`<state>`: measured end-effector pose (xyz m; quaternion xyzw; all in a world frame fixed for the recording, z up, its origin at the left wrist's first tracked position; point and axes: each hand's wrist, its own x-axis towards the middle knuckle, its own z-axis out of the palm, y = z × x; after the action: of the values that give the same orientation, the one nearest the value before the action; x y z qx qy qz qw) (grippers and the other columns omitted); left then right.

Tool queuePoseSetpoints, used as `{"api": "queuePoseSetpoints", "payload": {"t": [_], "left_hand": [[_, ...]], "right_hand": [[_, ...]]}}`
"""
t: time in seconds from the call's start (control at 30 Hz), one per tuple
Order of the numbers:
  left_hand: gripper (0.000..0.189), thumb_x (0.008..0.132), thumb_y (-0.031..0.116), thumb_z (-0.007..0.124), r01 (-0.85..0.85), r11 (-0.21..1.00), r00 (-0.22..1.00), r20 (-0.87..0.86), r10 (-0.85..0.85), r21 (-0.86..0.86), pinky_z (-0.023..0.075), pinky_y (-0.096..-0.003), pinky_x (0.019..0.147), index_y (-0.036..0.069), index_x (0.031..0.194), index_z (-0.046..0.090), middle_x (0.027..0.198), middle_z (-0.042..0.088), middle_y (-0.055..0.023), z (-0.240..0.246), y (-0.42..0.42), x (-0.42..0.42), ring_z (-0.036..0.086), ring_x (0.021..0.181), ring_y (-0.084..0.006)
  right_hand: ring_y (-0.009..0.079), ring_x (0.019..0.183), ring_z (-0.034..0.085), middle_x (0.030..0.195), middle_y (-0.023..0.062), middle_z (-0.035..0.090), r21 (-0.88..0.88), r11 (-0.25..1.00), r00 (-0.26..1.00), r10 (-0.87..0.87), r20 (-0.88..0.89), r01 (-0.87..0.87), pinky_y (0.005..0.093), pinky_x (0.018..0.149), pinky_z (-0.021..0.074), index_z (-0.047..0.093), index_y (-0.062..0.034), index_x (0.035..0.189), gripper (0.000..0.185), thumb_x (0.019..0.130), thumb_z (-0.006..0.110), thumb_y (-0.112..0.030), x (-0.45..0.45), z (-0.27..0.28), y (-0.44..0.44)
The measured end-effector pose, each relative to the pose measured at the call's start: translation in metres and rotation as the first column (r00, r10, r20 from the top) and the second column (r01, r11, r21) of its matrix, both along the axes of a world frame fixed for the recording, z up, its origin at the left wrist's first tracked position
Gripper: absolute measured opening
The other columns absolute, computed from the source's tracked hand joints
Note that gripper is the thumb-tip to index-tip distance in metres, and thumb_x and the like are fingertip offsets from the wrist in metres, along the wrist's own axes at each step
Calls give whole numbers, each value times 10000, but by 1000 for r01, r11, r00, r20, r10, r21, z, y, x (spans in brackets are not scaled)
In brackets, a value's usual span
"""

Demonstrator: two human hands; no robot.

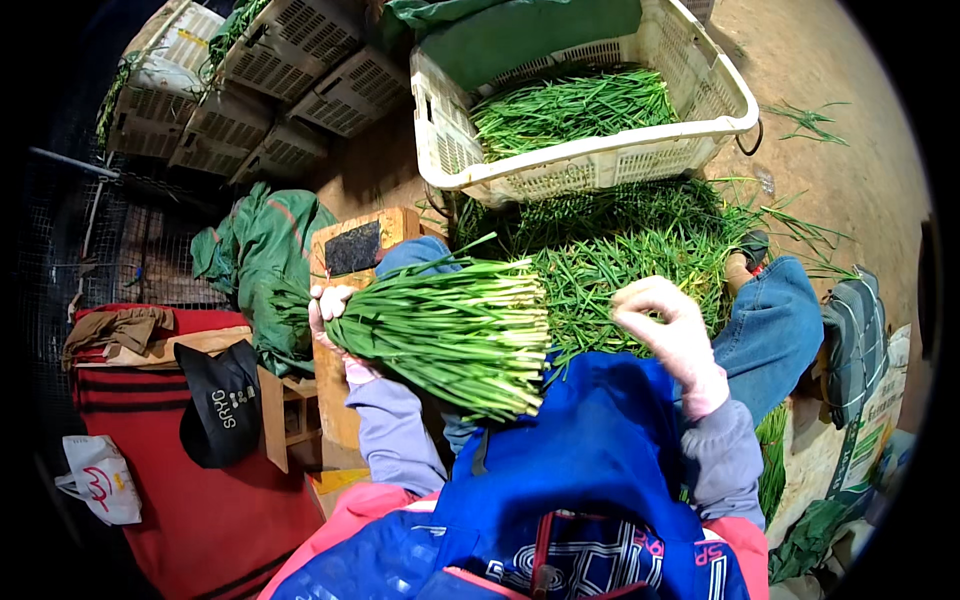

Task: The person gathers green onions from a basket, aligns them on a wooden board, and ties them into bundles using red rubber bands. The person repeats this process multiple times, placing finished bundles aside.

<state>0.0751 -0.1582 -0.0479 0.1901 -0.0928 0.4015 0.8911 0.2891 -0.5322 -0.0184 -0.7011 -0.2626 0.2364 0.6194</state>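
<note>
My gloved left hand (331,306) grips a thick bundle of green chives (450,337) near its leafy end. The bundle lies sideways above my lap, its pale cut ends fanned out to the right. My gloved right hand (671,330) is raised to the right of those ends, apart from them. Its thumb and forefinger are pinched together, and I see nothing held between them. A blue apron (577,420) covers my lap. Beyond my hands, a heap of loose chives (630,262) lies on the floor between my knees.
A white plastic crate (600,161) with chives (577,109) inside stands ahead. A wooden stool (334,397) is at left, beside a green cloth sack (277,255). Crates (292,45) are stacked at far left. A black cap (217,405) rests on a red surface (180,510).
</note>
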Motion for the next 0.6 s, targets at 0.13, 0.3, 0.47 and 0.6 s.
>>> {"api": "queuePoseSetpoints", "payload": {"t": [0.13, 0.3, 0.47, 0.6], "left_hand": [[80, 883, 70, 502, -30, 1000, 999, -11, 30, 9, 386, -288, 770, 38, 950, 474, 624, 374, 31, 19, -16, 15, 360, 595, -103], [81, 886, 70, 493, -41, 999, 999, -14, 41, 13, 392, -296, 790, 35, 956, 471, 626, 364, 30, 23, -22, 21, 361, 604, -102], [91, 890, 73, 486, -61, 995, 998, -21, 63, 81, 405, -324, 811, 32, 969, 464, 631, 342, 26, 18, -15, 12, 353, 602, -114], [93, 914, 76, 425, -35, 990, 999, -3, 36, 138, 403, -313, 849, 13, 960, 476, 689, 421, 1, 17, -16, 12, 444, 656, -130]], "right_hand": [[228, 821, 537, 840, 33, 586, 66, 991, 864, 66, 499, -114, 350, 755, 434, 676, -120, 922, 283, 676, 751, -237, -47, 25, 50], [189, 790, 561, 815, 36, 605, 263, 950, 861, 11, 509, -168, 329, 734, 424, 649, -85, 777, 127, 719, 702, -186, -63, 8, 90], [145, 680, 523, 703, 51, 547, 494, 862, 562, 467, -683, -117, 300, 773, 430, 583, -4, 685, 178, 795, 623, -137, -41, 17, 37], [194, 709, 576, 721, 78, 593, 58, 934, 886, 354, -300, -354, 341, 768, 439, 626, -14, 708, 76, 742, 652, -77, -12, -4, -24]]}}
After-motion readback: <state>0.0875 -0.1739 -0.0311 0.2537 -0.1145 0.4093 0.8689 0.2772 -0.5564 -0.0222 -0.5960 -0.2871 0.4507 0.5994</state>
